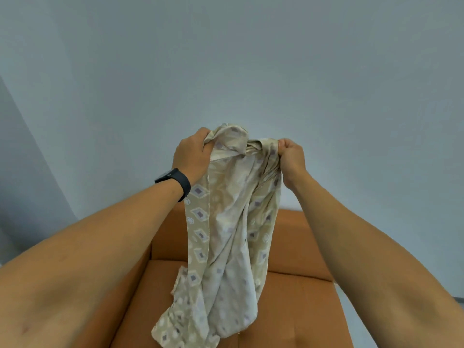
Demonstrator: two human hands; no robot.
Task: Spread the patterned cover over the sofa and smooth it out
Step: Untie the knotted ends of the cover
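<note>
A beige patterned cover with grey diamond shapes hangs bunched in front of me. My left hand grips its top edge on the left, and a black band sits on that wrist. My right hand grips the top edge on the right, a short gap away. The cloth drops in folds and its lower end lies on the seat of the orange sofa below. Most of the sofa's left side is hidden by my left arm.
A plain pale grey wall stands behind the sofa. A wall corner runs down at the far left. The sofa's backrest rises just behind the hanging cloth.
</note>
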